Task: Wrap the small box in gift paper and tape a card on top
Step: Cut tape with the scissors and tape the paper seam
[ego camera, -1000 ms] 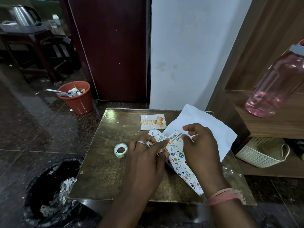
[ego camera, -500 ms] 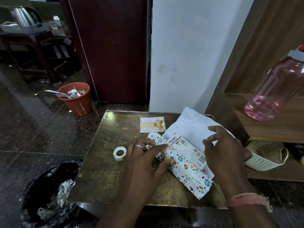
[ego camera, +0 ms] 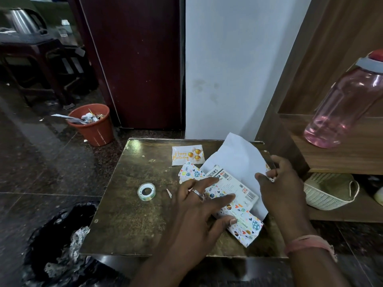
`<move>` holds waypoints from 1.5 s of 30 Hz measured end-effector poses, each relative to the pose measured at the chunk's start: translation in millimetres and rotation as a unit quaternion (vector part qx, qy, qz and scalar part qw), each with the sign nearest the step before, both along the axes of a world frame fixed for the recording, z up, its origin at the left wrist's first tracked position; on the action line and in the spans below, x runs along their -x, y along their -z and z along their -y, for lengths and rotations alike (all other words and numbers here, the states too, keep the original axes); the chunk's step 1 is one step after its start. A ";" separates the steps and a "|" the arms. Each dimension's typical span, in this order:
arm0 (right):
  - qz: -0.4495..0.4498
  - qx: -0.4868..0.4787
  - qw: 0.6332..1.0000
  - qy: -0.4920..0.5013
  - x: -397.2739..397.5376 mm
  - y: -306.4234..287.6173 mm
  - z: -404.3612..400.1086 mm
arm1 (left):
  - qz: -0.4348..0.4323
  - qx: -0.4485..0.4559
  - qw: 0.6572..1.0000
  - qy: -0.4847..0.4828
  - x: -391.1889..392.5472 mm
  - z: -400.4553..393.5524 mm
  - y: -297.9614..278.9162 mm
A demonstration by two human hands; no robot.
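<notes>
**Folding the paper over the box**

Since the earlier frame my right hand (ego camera: pixel 284 189) went further to the right and it now pinches the far right edge of the gift paper with coloured print and white back (ego camera: pixel 238 160), so this flap stands up and open. My left hand (ego camera: pixel 199 206) lies with spread, straight fingers on the near flap of the paper and presses it down on the small flat white cardboard box (ego camera: pixel 232 184). This box lies in the middle of the paper, right of centre on the dark brown square table (ego camera: pixel 128 220).

I judge the box light and quite stiff, so it slides easily; it needs pressing from above. Paper is thin and soft, it can tear or crease, so I should hold it at the edge.

To the left is the small roll of clear tape (ego camera: pixel 146 191), and at the far side the white birthday card with gold balloons (ego camera: pixel 187 155). Left of the box the table has room. On the right the table edge and the wooden shelf (ego camera: pixel 331 162) are near my hand.
</notes>
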State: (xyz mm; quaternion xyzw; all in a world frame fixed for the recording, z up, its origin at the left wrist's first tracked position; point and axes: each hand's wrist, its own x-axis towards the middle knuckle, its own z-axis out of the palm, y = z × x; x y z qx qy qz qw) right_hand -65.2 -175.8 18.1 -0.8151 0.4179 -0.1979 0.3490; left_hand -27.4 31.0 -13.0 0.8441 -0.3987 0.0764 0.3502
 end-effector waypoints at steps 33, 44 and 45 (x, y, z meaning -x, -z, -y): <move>0.022 -0.003 1.000 -0.009 3.8 -6.2 -10.1 | 0.022 -0.011 1.000 0.004 9.2 9.1 1.9; -0.021 -0.031 0.984 -0.173 4.1 -35.4 -9.1 | -0.021 0.030 0.999 -0.024 2.3 5.1 1.5; -0.036 -0.028 0.979 -0.197 4.9 -39.3 -11.4 | -0.017 0.031 0.999 -0.028 2.1 5.6 1.5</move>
